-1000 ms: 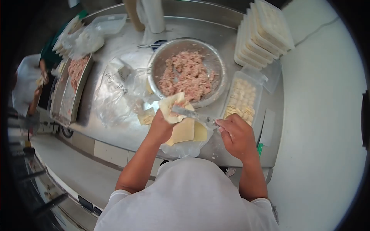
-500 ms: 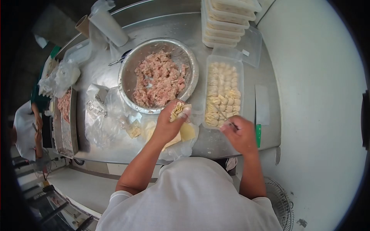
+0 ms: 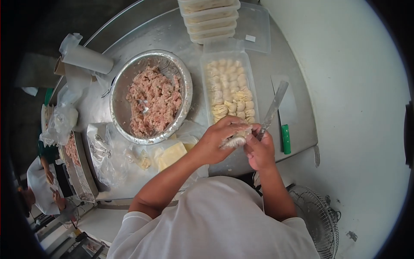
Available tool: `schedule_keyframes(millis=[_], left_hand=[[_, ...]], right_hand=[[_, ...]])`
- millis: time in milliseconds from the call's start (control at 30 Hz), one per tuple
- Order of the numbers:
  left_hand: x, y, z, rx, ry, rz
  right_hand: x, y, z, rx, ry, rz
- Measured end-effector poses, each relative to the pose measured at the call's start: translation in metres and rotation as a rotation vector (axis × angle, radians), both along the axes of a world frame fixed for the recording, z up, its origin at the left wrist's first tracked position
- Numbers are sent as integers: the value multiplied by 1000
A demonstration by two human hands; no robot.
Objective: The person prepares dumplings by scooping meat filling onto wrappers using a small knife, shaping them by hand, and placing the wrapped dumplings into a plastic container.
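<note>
My left hand [image 3: 215,140] is wrapped round a dumpling [image 3: 237,139], just in front of the clear box [image 3: 251,77] of dumplings. Close beside it, my right hand [image 3: 260,151] holds a flat metal spatula [image 3: 275,105] whose blade points up and away; its fingertips touch the dumpling. Rows of dumplings [image 3: 228,84] fill much of the box, some yellowish at the near end. A metal bowl [image 3: 187,95] of minced meat [image 3: 151,101] stands left of the box. Square yellow wrappers [image 3: 172,155] lie on plastic below my left forearm.
Stacked filled boxes [image 3: 211,21] stand at the back beside a clear lid [image 3: 256,30]. A green-handled knife [image 3: 286,139] lies at the right. Plastic bags [image 3: 112,151], a plastic roll [image 3: 88,59] and a meat tray [image 3: 82,172] are left. Another person [image 3: 41,185] works at far left.
The view has swung right. My left hand has closed round the wrapped dumpling and moved right, towards the box. My right hand has come to meet it, the spatula now turned upward.
</note>
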State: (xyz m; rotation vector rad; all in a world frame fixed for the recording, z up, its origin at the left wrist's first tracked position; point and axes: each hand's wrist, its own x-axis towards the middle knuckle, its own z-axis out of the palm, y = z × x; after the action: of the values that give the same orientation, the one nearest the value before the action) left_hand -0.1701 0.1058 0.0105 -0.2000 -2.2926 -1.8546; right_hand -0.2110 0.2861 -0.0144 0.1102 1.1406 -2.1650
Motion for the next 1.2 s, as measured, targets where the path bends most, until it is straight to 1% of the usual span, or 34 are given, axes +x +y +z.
schedule_keyframes(millis=[33,67,100,133,167,200,267,300,367,400,467,533,600,633,667,700,733,800,833,867,900,933,967,1000,1067,1100,1167,1200], left_hand=[[-5,-1,-1,-65,17,-47],[-11,-2,-3,-128,38,-92],[-20,-7,-10,-126,37,-96],[-32,-14,-21,-216,29,-69],[-44,-20,-31,-304,20,-40],[-58,-26,-34,-302,23,-39],[-82,-35,-37,-364,-135,78],[-88,-36,-43,-361,-131,85],[-97,-34,-57,-337,8,89],[-97,-31,-57,-334,12,95],[-94,-25,-57,-416,-214,100],[-92,-21,-53,-423,-246,112],[-85,-17,-50,-426,-290,144],[-83,-15,-49,-493,-312,124],[-77,-17,-48,-562,-340,112],[-65,-18,-63,-679,-122,139],[-47,-25,-57,-686,-141,192],[-11,-30,-42,-566,161,241],[12,-34,-34,-574,152,275],[40,-42,-26,-548,62,257],[68,-49,-22,-518,-26,235],[93,-54,-23,-545,-62,246],[115,-57,-26,-571,-99,254],[136,-59,-30,-569,-100,273],[166,-59,-40,-649,-286,316],[172,-55,-46,-643,-289,333],[178,-51,-57,-572,-230,448],[179,-50,-56,-564,-228,462]], right_hand=[[-5,6,-4,1,-4,-6],[-11,11,-7,86,7,36],[-16,14,-8,170,19,80],[-19,16,-8,172,20,76],[-22,17,-7,263,47,41],[-24,18,-7,353,75,7],[-26,25,-10,370,90,-20],[-26,29,-13,386,102,-49],[-25,34,-14,419,119,-78],[-23,37,-15,451,128,-111],[-21,43,-21,488,147,-107],[-22,43,-16,524,174,-96],[-22,40,-7,641,259,-65],[-25,40,-3,633,277,-33],[-29,41,1,795,433,61],[-33,35,4,946,597,160],[-35,23,13,920,622,206],[-38,1,40,905,1179,183],[-38,-12,56,930,1232,254],[-38,-26,70,910,1249,273],[-38,-39,81,922,1332,388],[-37,-52,89,937,1413,504],[-36,-66,92,957,1481,552],[-35,-80,94,946,1494,563],[-32,-109,96,1054,1838,746],[-29,-125,95,1043,1852,757],[-25,-156,89,1111,2040,908],[-23,-165,83,1106,2053,918]])
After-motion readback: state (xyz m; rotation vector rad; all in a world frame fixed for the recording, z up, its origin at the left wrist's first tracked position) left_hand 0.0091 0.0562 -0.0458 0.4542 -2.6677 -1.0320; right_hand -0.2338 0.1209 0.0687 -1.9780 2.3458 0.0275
